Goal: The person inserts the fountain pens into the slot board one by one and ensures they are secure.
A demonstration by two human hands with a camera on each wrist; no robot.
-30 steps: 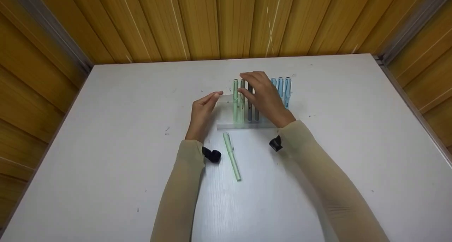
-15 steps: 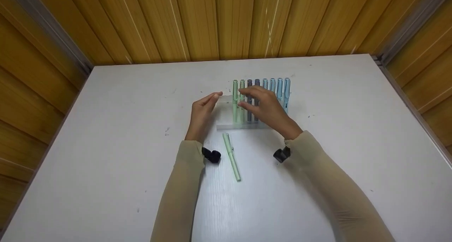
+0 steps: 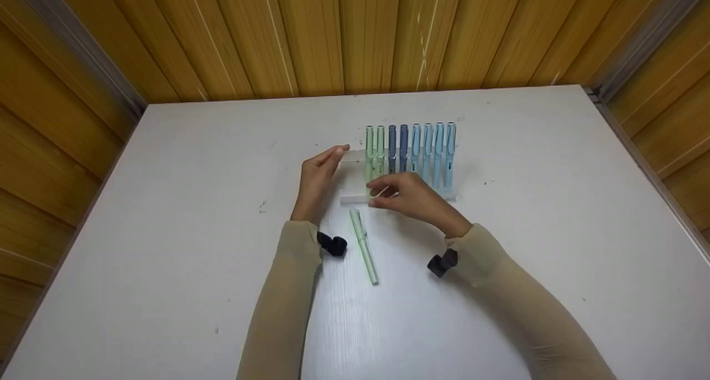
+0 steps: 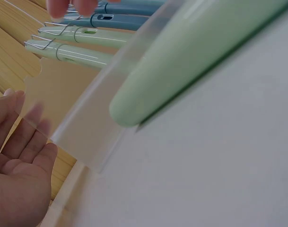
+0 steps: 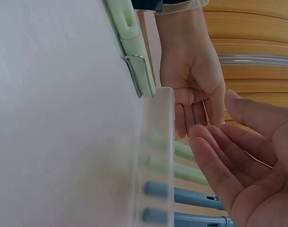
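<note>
A clear acrylic pen rack point(image 3: 355, 198) stands on the table. It holds a row of upright capped pens: two light green pens point(image 3: 370, 141), two dark blue pens point(image 3: 404, 138) and several light blue pens point(image 3: 439, 147). My left hand point(image 3: 317, 180) grips the rack's left edge, some fingertips showing through the clear panel in the left wrist view. In front of the rack my right hand point(image 3: 413, 202) hovers with bent, spread fingers and holds nothing. Another light green pen point(image 3: 364, 247) lies on the table between my forearms, its clip end toward the rack.
The white table point(image 3: 194, 230) reaches back to a wood-panelled wall point(image 3: 366, 36). Black wrist cameras are strapped under the left cuff point(image 3: 302, 230) and the right cuff point(image 3: 468, 247). Small dark marks dot the tabletop.
My right hand has come down from the pen tops to the rack's front base, uncovering the blue pens. My left hand and the lying pen have stayed where they were.
</note>
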